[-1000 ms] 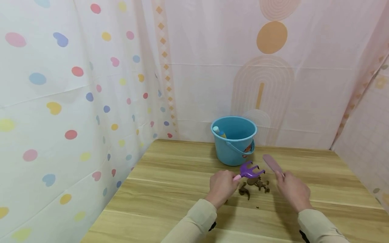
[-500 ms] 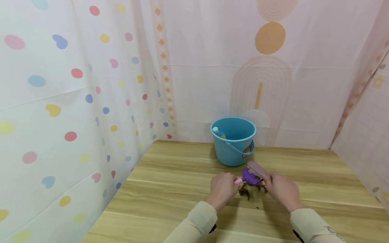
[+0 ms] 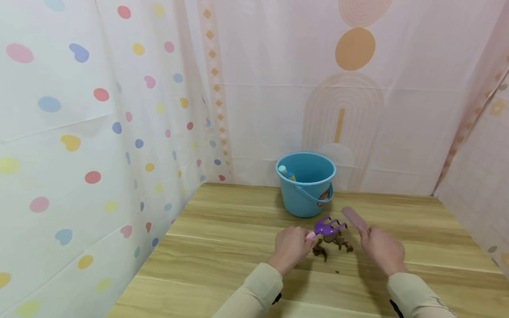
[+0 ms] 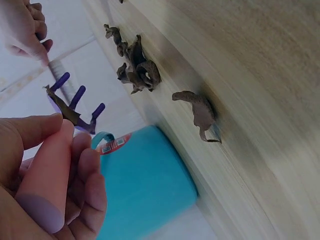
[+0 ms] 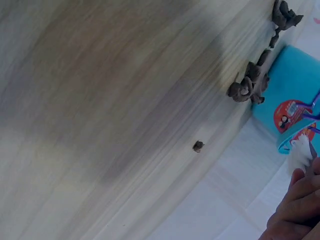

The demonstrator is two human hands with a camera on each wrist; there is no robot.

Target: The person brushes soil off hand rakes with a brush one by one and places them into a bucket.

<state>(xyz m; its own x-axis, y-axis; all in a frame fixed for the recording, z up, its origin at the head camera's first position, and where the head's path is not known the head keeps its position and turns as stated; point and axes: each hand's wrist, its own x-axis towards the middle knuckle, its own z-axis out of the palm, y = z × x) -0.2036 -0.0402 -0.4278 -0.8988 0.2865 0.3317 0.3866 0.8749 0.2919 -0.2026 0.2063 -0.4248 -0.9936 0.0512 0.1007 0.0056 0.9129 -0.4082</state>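
Observation:
My left hand [image 3: 290,249] grips the pink handle of a small purple hand rake [image 3: 327,227], its tines raised above the wooden table. In the left wrist view a brown curled scrap [image 4: 62,106] clings to the rake. My right hand [image 3: 383,249] holds a brush with a dusty-pink back [image 3: 355,218] and white bristles [image 5: 299,155], just right of the rake and apart from it. Under and in front of the rake lie several brown, curled, dried-looking pieces [image 3: 319,251], perhaps leaves; the rake partly hides some in the head view.
Behind the rake stands a light-blue bucket [image 3: 304,198] with its handle down and a couple of slim items inside. One small crumb [image 5: 198,146] lies apart on the table [image 3: 222,229]. Patterned curtains [image 3: 270,132] enclose the table's back and sides.
Half a second ago the brush lay across the rake's tines; now it has swung back to the right, away from them. The left hand with the rake shifts only slightly.

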